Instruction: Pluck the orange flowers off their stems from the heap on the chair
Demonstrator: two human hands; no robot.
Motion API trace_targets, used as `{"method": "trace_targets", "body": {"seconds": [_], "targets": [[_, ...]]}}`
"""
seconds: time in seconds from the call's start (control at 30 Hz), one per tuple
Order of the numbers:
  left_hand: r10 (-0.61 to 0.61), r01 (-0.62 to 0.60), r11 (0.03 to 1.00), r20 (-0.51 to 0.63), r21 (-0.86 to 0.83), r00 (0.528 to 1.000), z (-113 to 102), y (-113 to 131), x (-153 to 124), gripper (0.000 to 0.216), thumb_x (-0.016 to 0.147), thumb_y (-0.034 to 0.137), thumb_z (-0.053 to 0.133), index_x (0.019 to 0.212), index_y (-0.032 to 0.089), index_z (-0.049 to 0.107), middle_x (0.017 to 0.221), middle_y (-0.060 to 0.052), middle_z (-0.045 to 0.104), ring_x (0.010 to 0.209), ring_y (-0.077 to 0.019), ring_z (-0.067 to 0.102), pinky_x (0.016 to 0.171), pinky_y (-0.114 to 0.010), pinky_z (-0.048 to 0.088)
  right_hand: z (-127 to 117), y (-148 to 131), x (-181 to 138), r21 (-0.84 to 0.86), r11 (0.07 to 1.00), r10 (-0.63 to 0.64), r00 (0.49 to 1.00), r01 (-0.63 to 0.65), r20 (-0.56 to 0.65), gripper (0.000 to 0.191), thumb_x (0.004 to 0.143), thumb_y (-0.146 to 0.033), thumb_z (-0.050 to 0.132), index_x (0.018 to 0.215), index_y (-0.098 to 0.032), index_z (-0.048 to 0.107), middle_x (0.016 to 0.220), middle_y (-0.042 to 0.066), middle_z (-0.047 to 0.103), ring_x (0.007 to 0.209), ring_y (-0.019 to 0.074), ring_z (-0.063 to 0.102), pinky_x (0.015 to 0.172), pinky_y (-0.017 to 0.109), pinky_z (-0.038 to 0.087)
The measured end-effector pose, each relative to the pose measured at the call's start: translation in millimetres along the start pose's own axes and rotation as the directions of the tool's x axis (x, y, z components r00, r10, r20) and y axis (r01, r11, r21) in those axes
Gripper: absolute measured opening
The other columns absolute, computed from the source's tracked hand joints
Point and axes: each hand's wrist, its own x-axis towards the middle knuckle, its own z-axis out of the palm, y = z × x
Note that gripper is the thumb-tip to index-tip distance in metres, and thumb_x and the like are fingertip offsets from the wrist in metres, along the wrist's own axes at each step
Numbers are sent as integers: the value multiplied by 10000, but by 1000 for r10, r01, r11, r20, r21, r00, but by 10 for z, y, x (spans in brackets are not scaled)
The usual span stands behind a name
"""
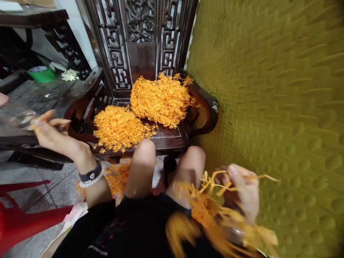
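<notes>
At the left, my left hand [57,134] is stretched out with its fingertips closed on the end of a clear, see-through plastic piece [16,114]; its exact kind is hard to make out. A fingertip, perhaps another person's, shows at the far end of this piece. Low on the right, my right hand [245,190] pinches thin orange strands. Below it, over my lap, hangs a bunch of orange strands [206,211], smeared by motion. Two heaps of small frilly orange pieces, a larger heap [162,102] and a smaller heap [120,127], lie in front of my knees.
The heaps rest on a dark carved wooden chair [169,132]. Left of it, a dark wooden table [57,95] bears a green roll [43,73] and a pale flower [69,74]. More orange pieces [118,177] litter the floor. A red stool [32,222] stands lower left; a textured yellow-green surface [268,89] rises right.
</notes>
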Motion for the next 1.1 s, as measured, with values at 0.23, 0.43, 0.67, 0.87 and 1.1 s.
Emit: {"method": "trace_targets", "body": {"seconds": [0.23, 0.43, 0.67, 0.87, 1.1], "targets": [[-183, -198, 824, 580, 531, 794, 589, -1006, 110, 377, 878, 195, 421, 1206, 123, 594, 1168, -122, 619, 1118, -269, 486, 954, -439, 362, 328, 356, 311, 103, 985, 133, 989, -139, 66, 424, 800, -525, 588, 573, -176, 507, 439, -63, 340, 392, 57, 276, 397, 214, 221], [-213, -204, 840, 651, 503, 729, 762, -1279, -81, 378, 876, 198, 417, 1217, 141, 570, 1512, -114, 293, 1396, -360, 151, 1081, -608, 69, 467, 420, 412, 193, 976, 96, 994, -104, 49, 376, 812, -526, 569, 654, -187, 536, 493, -57, 360, 434, 75, 315, 412, 213, 261], [-89, -12, 981, 505, 193, 858, 659, -640, -127, 501, 940, 378, 359, 1341, 86, 434, 1457, -166, 360, 1373, -270, 283, 1145, -463, 171, 503, 460, 471, -37, 995, -98, 992, 96, -78, 339, 861, -488, 520, 726, -182, 578, 599, -29, 467, 531, 89, 416, 517, 212, 343], [189, 48, 974, 916, -220, 354, 448, 441, -819, 512, 874, 515, 462, 1260, 183, 511, 1228, -103, 607, 1131, -214, 570, 975, -388, 453, 686, 499, 486, -260, 936, -263, 963, 239, -58, 299, 907, -406, 469, 767, -170, 589, 648, -14, 517, 576, 100, 440, 550, 220, 347], [286, -206, 952, 890, -224, 355, 425, 707, -1305, 296, 909, 336, 482, 1118, 172, 612, 1067, -86, 670, 998, -208, 603, 908, -381, 458, 541, 479, 577, -481, 827, -315, 948, 292, 33, 304, 890, -394, 501, 765, -159, 649, 609, -13, 548, 543, 97, 450, 536, 221, 337]]}}
